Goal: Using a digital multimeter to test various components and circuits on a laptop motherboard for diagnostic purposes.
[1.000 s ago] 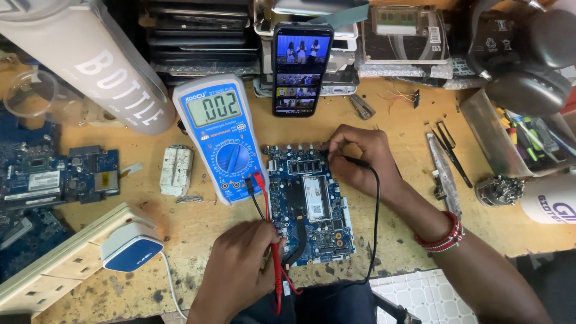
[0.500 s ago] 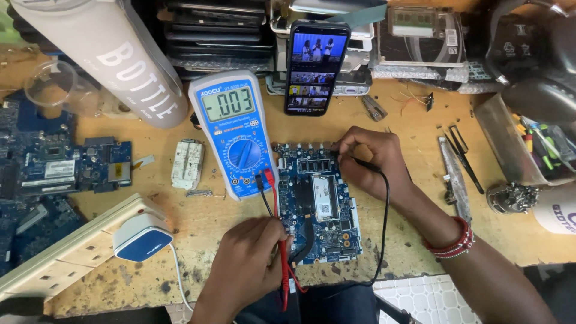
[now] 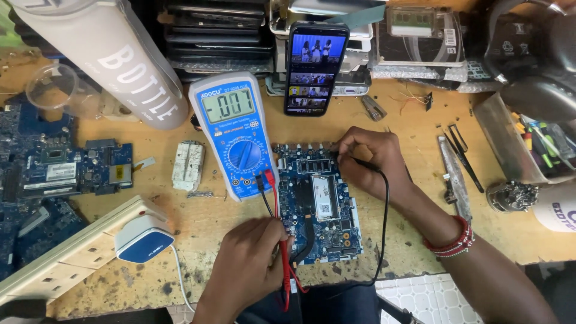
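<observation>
The left hand pinches a red test probe between thumb and fingers, its tip on the lower left part of a blue laptop motherboard just beyond the fingertips. The right hand presses a black test probe under its fingers against the board's upper right edge, the black lead looping back past the wrist. Left of those fingers, a blue digital multimeter lies on the wooden workbench, both leads plugged into its lower end.

Blue multimeter, blue circuit board, red probe.
</observation>
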